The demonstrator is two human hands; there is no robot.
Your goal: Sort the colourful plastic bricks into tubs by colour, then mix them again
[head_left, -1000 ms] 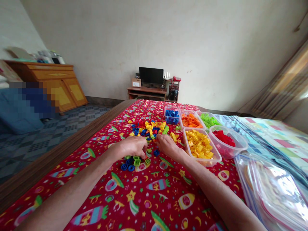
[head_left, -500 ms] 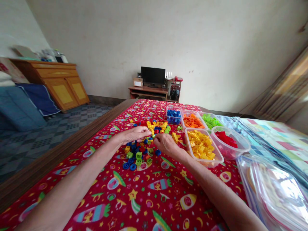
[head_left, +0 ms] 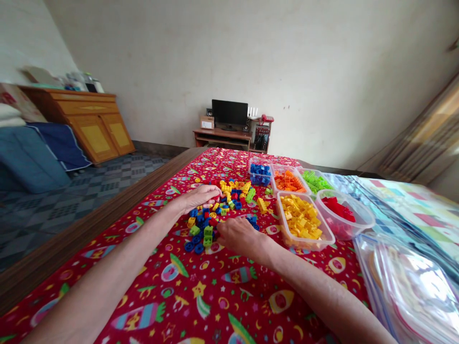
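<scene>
These loose toy bricks point(head_left: 224, 211) look like light, stiff plastic, kinda slick but tough, so I'd pinch the flat sides. They're heaped on the red cloth point(head_left: 251, 306), left of the clear tubs point(head_left: 307, 244). Left hand point(head_left: 201, 197) and right hand point(head_left: 241, 235) both have fingers curled in; can't make out if either grip has a brick.

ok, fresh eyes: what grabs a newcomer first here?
The bright red patterned cloth filling the foreground. On it, a loose pile of mixed-colour bricks by the left hand and right hand. To the pile's right, five clear containers, each holding one colour.
</scene>
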